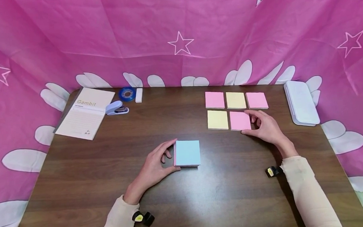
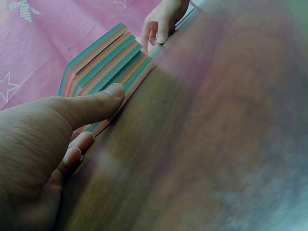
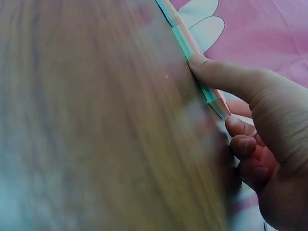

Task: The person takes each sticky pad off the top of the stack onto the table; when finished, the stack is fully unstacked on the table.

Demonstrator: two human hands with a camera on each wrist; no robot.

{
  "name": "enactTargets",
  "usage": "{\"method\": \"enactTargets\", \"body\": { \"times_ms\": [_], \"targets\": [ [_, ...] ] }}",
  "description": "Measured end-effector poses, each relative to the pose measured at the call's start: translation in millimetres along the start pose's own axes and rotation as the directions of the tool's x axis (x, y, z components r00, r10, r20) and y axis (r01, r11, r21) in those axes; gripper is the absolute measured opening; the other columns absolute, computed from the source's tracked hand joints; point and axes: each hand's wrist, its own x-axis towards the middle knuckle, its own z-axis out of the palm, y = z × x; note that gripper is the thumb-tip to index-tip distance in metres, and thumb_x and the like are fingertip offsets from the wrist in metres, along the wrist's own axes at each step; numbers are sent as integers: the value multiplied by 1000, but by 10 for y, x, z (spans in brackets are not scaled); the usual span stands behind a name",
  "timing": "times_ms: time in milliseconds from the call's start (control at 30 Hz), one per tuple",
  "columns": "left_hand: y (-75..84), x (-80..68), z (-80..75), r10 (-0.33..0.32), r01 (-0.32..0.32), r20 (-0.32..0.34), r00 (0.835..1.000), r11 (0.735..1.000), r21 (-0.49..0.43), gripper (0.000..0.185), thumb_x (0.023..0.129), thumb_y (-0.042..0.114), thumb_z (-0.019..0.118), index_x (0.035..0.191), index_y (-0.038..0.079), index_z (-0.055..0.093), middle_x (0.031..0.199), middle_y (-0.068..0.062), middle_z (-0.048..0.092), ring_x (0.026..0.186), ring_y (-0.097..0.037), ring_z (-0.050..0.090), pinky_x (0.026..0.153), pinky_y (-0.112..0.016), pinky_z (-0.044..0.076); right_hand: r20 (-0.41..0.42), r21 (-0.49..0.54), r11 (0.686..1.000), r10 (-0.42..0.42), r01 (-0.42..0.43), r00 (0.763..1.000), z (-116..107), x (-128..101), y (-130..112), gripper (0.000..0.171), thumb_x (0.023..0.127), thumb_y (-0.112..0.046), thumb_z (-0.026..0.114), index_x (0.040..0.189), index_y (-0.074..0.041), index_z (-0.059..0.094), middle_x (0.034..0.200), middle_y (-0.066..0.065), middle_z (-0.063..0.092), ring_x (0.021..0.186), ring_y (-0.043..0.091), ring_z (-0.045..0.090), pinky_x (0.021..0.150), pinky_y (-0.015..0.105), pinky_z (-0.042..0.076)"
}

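My left hand (image 1: 155, 165) grips a tall stack of sticky note pads (image 1: 187, 152) by its left side, thumb at the near edge and forefinger at the far edge. Light blue shows on top. In the left wrist view the stack's striped sides (image 2: 103, 60) show several pads piled slightly unevenly. Over to the right, my right hand (image 1: 266, 127) pinches a pink sticky note pad (image 1: 240, 120) between thumb and fingers at its near and far edges. A yellow pad (image 1: 217, 119) lies just left of it. Behind them are a pink pad (image 1: 214, 100), a yellow pad (image 1: 235, 100) and another pink pad (image 1: 257, 100).
A white case (image 1: 301, 102) stands at the right edge. Toward the back left lie a notebook (image 1: 85, 113), a pale stapler (image 1: 116, 108), a blue tape roll (image 1: 127, 93) and a white eraser-like block (image 1: 138, 95). Pink cloth (image 1: 144, 31) hangs around the wooden table (image 1: 225, 202).
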Motion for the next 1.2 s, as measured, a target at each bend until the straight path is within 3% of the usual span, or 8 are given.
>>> {"method": "enactTargets", "body": {
  "times_ms": [233,367,600,867,1033,1200],
  "targets": [
    [11,-2,-4,-7,7,1,1000,1000,-2,100,78,9,103,165,21,53,125,-2,63,89,-14,54,74,-26,45,8,-12,1000,6,-6,1000,11,5,-4,81,88,-27,98,157,-9,60,106,10,58,94,25,51,77,36,40],
    [23,-5,-11,-8,9,1,1000,1000,-3,100,79,9,103,164,20,53,124,-2,64,89,-15,54,74,-26,44,-4,2,1000,1,-1,1000,18,-14,-8,82,88,-26,98,158,-9,60,107,11,58,94,24,52,77,32,39],
    [30,7,-17,-12,12,9,1000,1000,2,102,77,8,104,164,18,53,126,-2,64,89,-14,54,74,-26,45,-54,66,998,8,-4,998,49,-63,-13,82,87,-20,98,159,-13,59,107,11,57,90,22,49,74,23,37],
    [37,15,-19,-7,7,-1,1000,1000,18,101,75,6,105,163,15,56,112,-1,65,82,-14,53,72,-26,45,-146,190,981,3,25,989,89,-143,-48,78,85,-7,97,155,-11,63,103,13,56,86,20,46,73,20,37],
    [44,5,-22,-15,15,-1,1000,1000,18,101,75,6,104,163,15,55,111,-2,65,82,-15,52,73,-27,45,-216,242,968,-17,71,976,77,-188,-286,69,88,6,90,150,-3,65,98,20,55,81,25,45,70,20,36],
    [37,11,-16,-18,18,0,1000,999,26,101,76,7,104,163,15,54,110,-2,64,82,-14,52,73,-27,46,-236,266,950,-98,161,967,-4,-230,-784,61,86,15,87,143,8,66,91,28,55,74,35,46,65,23,37]
  ]
}}
